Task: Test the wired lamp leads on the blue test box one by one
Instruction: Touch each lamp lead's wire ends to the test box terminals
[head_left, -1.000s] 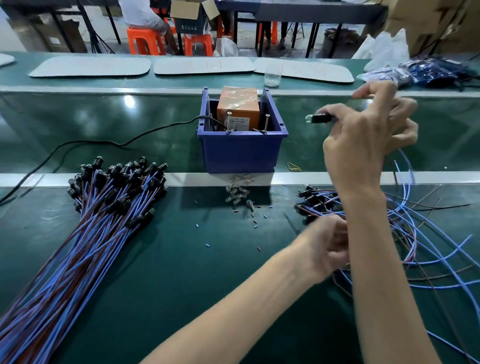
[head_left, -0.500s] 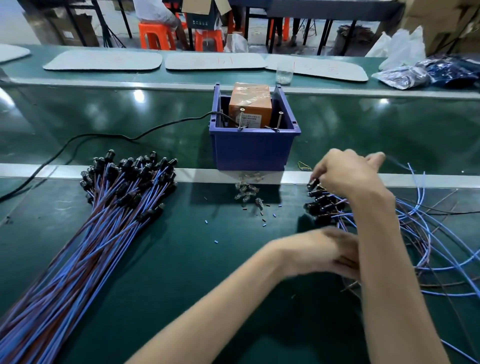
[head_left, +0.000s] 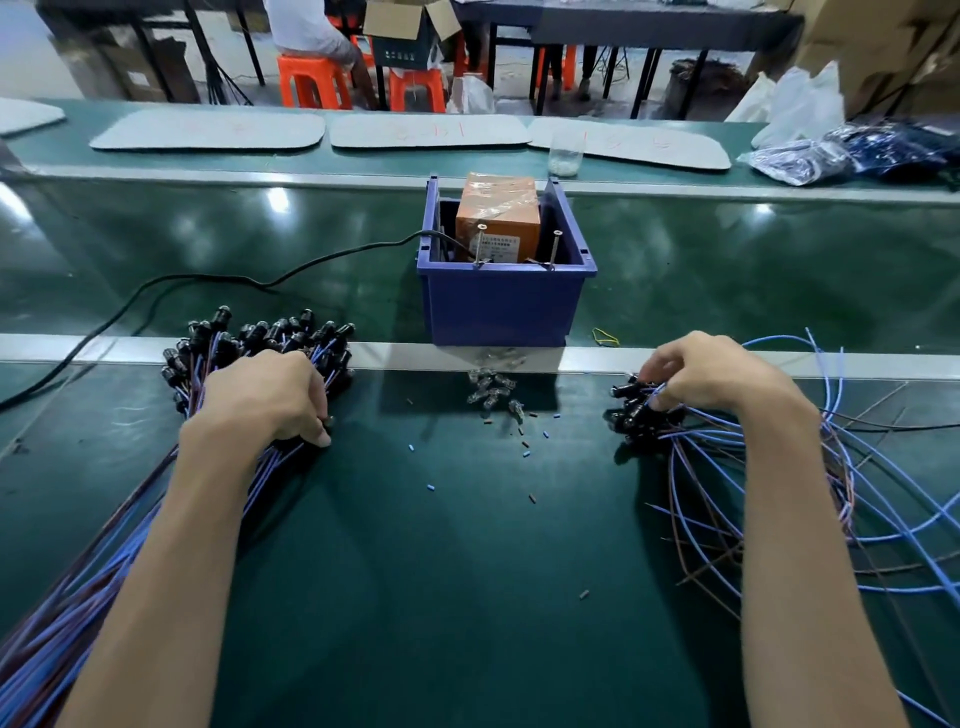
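The left hand (head_left: 265, 400) grips the bundle (head_left: 93, 582); the right hand (head_left: 711, 374) pinches loose leads (head_left: 639, 410). Being tangled, one pulled lead may drag others along.

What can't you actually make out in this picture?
Head view:
Which lead of the bundle the left hand grips: its fingers cover it.
Whether the right hand pinches anything in the loose pile: the hand covers the spot.
Label on the orange unit in the blue test box: too small.

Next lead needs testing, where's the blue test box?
Head view, centre: the blue test box stands just behind the silver rail, with loose clear bulbs right in front.
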